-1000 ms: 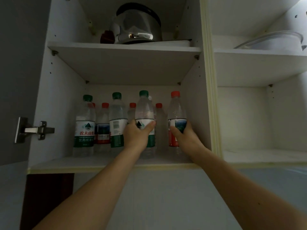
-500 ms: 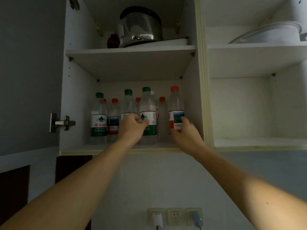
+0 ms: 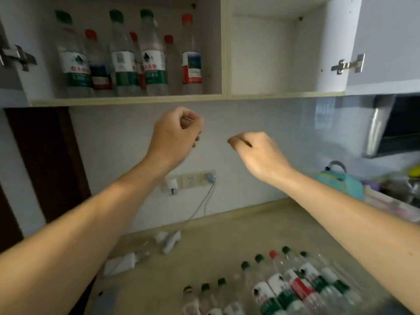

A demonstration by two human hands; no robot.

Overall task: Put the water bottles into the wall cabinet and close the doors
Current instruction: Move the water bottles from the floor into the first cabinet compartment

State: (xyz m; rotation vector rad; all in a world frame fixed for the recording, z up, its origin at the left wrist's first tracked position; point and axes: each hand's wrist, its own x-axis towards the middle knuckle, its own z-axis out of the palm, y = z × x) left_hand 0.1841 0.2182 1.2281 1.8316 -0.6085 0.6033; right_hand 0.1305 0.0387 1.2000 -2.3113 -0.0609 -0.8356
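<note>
Several water bottles [image 3: 152,57] with green and red caps stand in rows on the bottom shelf [image 3: 127,101] of the wall cabinet's left compartment. A red-capped bottle [image 3: 191,62] is the rightmost of them. Both hands hang in the air below that shelf and hold nothing. My left hand [image 3: 176,133] is curled into a fist. My right hand [image 3: 256,153] has loosely bent fingers, thumb pointing left. Several more bottles [image 3: 284,285] stand on the countertop [image 3: 216,235] at the lower right. The cabinet doors are open; the right door [image 3: 386,37] is swung out.
The cabinet's right compartment [image 3: 261,55] holds no bottles. Wall sockets [image 3: 188,181] with a plug and cable sit on the backsplash. A range hood [image 3: 386,133] and a teal kettle [image 3: 341,180] are at the right. White plastic items [image 3: 170,242] lie on the counter.
Both hands let go of the bottles on the shelf and dropped below the cabinet. The view tilted down, so the countertop and its bottles now show.
</note>
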